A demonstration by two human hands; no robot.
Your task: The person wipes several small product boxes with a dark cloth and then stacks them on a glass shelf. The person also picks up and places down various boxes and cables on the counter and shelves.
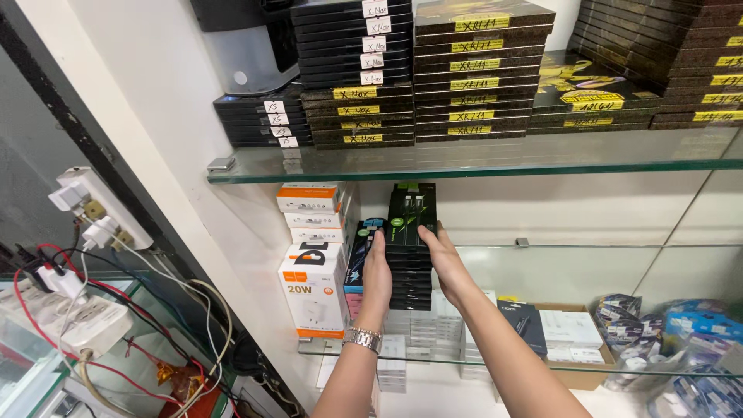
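Both hands are flanking the stack [410, 267] of black boxes: left hand [377, 271] pressing its left side, right hand [441, 259] its right, fingers flat, stack standing upright between.

We are viewing from one head-worn camera, facing forward and slightly down into the glass shelves [480, 166] at arm's reach, close behind both forearms; no second view is sharing the scene.
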